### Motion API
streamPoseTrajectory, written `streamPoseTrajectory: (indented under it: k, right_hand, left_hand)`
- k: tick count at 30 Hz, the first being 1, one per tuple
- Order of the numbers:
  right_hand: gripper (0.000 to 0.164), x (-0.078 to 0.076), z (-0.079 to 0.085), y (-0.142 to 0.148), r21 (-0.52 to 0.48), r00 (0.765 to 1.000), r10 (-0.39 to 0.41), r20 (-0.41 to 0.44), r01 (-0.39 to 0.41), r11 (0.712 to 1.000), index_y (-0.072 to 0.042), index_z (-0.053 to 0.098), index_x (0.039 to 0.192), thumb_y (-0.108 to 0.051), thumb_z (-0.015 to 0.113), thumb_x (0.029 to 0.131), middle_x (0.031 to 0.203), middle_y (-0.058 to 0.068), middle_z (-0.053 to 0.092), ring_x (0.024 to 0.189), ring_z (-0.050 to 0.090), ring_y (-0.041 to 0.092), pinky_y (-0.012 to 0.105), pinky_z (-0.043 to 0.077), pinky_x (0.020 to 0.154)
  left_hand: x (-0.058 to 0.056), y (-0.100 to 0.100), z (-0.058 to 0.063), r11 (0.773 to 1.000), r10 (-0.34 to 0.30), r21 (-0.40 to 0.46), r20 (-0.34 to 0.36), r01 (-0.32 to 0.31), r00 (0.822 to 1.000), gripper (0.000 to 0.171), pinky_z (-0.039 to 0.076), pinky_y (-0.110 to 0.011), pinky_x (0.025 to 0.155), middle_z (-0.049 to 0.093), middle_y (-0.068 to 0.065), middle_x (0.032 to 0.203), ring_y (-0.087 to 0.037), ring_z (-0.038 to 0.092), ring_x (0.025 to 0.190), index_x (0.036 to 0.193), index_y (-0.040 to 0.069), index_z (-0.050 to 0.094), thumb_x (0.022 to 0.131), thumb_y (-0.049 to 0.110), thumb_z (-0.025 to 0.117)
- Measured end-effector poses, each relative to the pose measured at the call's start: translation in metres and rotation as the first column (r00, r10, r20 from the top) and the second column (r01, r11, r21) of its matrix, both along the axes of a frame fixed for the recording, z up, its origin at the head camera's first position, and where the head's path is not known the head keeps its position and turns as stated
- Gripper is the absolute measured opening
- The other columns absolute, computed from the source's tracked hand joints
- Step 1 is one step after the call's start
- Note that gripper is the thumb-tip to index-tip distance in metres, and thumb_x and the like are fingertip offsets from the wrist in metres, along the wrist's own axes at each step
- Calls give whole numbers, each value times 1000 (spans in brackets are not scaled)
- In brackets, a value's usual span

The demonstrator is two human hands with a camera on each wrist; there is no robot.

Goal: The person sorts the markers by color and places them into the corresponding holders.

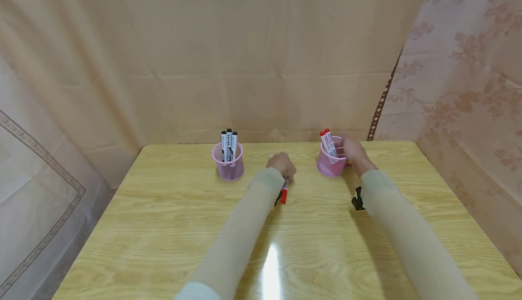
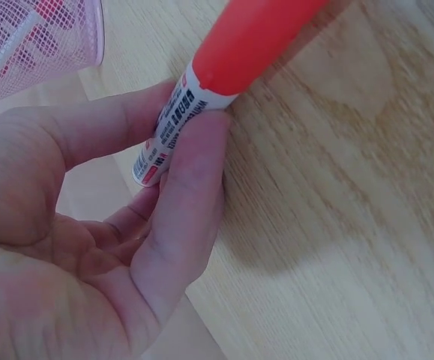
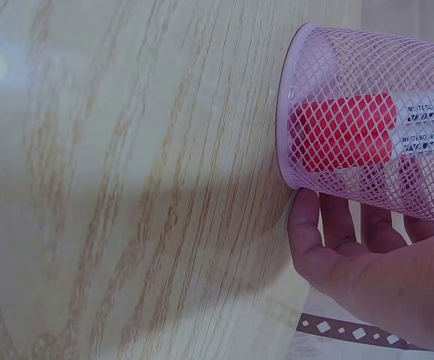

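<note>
My left hand [image 1: 282, 164] pinches a red-capped whiteboard marker [image 1: 284, 193] just above the table, between the two cups. In the left wrist view, thumb and fingers grip its white barrel [image 2: 178, 124], with the red cap [image 2: 254, 37] sticking out past them. At the right, my right hand [image 1: 354, 152] holds the side of a pink mesh pen cup [image 1: 331, 168]. The right wrist view shows its fingers [image 3: 336, 225] reaching behind the mesh; the thumb is not clearly seen. Inside that cup lean red-and-white whiteboard markers [image 1: 328, 145], their lower red parts [image 3: 344, 131] visible through the mesh.
Another pink mesh cup [image 1: 230, 172] stands to the left with black-topped white markers [image 1: 229, 146] in it. The wood-grain table [image 1: 171, 227] ends at a beige cloth [image 1: 204, 64] behind the cups. A patterned cloth [image 1: 481, 109] hangs at the right.
</note>
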State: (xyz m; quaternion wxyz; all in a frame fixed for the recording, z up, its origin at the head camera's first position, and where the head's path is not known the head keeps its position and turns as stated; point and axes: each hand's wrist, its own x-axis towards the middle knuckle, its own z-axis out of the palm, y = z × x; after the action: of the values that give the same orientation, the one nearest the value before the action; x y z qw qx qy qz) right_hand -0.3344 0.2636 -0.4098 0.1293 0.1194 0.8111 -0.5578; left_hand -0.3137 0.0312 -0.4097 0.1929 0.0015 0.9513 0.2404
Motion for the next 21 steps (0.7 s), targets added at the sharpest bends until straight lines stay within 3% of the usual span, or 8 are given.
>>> streamPoseTrajectory:
  k: [12, 21]
  right_hand:
    - [81, 0, 1, 0, -13, 1000, -12, 0, 12, 1000, 1, 40, 152, -58, 9, 105, 152, 24, 41, 137, 41, 39, 50, 41, 106]
    - [80, 1, 1, 0, -14, 1000, -4, 3, 4, 1000, 2, 39, 152, -55, 7, 105, 152, 24, 40, 137, 40, 39, 51, 40, 107]
  left_hand:
    - [-1, 2, 1, 1000, 20, -8, -4, -20, 1000, 9, 42, -24, 46, 60, -7, 75, -15, 49, 55, 87, 3, 70, 83, 5, 78]
    - [2, -2, 0, 997, 34, 72, 7, -35, 999, 9, 49, -25, 44, 62, -9, 71, -16, 53, 50, 82, 2, 69, 81, 2, 78]
